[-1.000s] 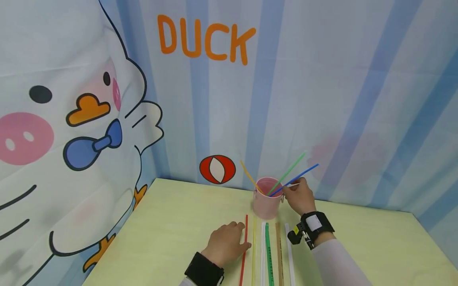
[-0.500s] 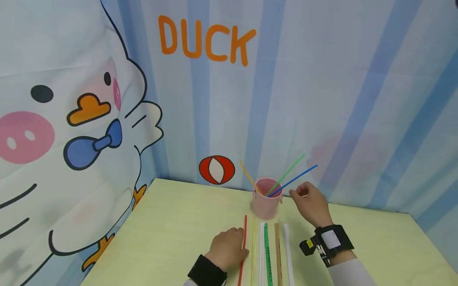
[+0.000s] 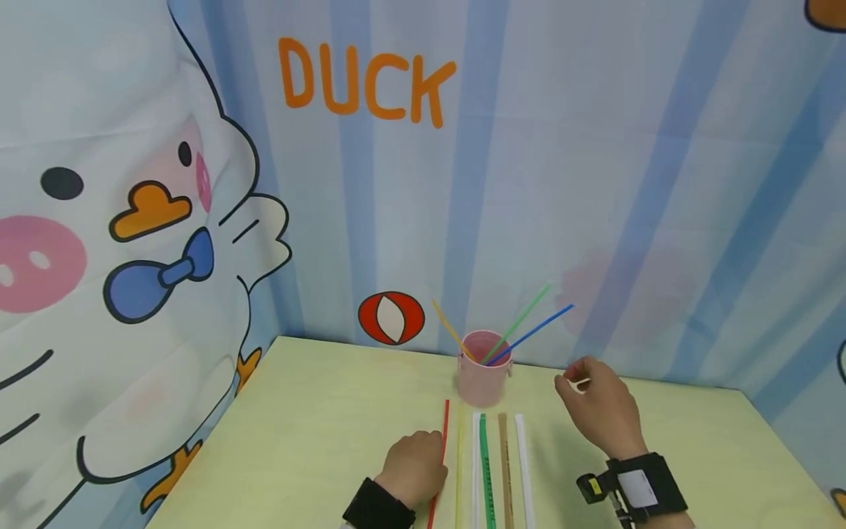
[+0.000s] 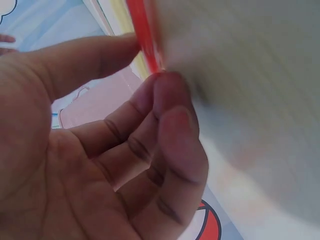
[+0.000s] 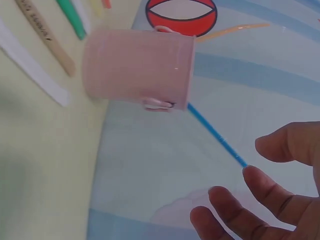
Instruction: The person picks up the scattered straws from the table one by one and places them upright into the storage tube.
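Note:
At the left end of a row on the table, a thin red straw (image 3: 446,422) lies pointing away from me. My left hand (image 3: 416,466) pinches it, with the thumb (image 4: 117,50) on one side and curled fingertips at the other. A pink bucket (image 3: 482,386) stands behind the row, upright, holding a yellow-orange straw (image 3: 451,328), a light green straw (image 3: 526,314) and a blue straw (image 3: 538,328). To the bucket's right, my right hand (image 3: 604,408) hovers over the table with thumb and fingers apart and nothing between them.
Right of the red straw lie a pale yellow straw (image 3: 459,463), a white straw (image 3: 476,470), a green wrapped straw (image 3: 487,474), a brown wrapped straw (image 3: 506,470) and another white straw (image 3: 524,470). A printed curtain (image 3: 548,184) closes off the table's back edge.
My right hand has drawn away from the bucket, rightward and toward me. The left hand has slid slightly nearer along the red straw, its fingers now curled in more.

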`<action>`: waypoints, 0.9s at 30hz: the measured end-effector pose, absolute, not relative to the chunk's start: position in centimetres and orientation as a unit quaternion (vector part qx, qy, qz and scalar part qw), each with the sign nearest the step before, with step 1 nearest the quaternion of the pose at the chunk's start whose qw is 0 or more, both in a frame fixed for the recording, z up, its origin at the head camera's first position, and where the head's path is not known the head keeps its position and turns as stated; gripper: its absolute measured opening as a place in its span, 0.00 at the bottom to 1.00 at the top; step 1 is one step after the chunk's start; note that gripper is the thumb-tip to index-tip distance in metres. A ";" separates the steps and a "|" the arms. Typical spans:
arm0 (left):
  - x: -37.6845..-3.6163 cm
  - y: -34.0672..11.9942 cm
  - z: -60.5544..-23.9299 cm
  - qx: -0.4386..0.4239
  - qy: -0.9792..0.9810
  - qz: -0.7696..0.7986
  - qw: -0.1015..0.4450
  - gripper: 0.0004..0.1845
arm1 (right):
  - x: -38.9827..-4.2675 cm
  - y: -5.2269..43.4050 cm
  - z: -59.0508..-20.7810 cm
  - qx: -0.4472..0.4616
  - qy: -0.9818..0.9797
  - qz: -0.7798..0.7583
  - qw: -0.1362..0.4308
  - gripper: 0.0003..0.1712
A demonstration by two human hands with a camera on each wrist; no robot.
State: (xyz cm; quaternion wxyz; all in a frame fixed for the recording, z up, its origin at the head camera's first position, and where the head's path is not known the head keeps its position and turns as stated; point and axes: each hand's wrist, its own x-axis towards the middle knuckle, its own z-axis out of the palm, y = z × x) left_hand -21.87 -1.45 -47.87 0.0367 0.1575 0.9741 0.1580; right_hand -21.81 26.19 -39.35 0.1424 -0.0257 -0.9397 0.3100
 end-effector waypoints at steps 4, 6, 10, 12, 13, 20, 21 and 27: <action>-21.9 -1.7 -48.2 0.159 0.973 0.166 0.028 0.05 | -21.4 26.1 -41.1 -0.038 -0.940 0.314 0.126 0.15; -22.0 -1.7 -48.4 0.156 0.973 0.171 0.025 0.04 | -21.3 26.0 -41.9 -0.045 -0.939 0.318 0.120 0.16; -22.2 -1.5 -48.4 0.147 0.971 0.188 0.027 0.04 | -21.3 25.8 -43.4 -0.060 -0.938 0.324 0.109 0.17; -22.3 -1.4 -48.3 0.140 0.970 0.195 0.033 0.04 | -21.3 25.7 -44.2 -0.065 -0.937 0.327 0.106 0.17; -22.3 -1.4 -48.2 0.137 0.970 0.199 0.036 0.04 | -21.4 25.6 -44.5 -0.068 -0.936 0.328 0.105 0.17; -22.2 -1.3 -47.4 0.107 0.965 0.231 0.070 0.06 | -21.5 24.9 -46.3 -0.080 -0.928 0.351 0.093 0.17; -22.2 -1.4 -47.2 0.103 0.963 0.239 0.072 0.06 | -21.5 24.8 -46.5 -0.080 -0.928 0.354 0.091 0.17; -22.1 -2.2 -45.4 0.094 0.954 0.275 0.077 0.11 | -21.7 24.8 -47.1 -0.076 -0.928 0.352 0.098 0.19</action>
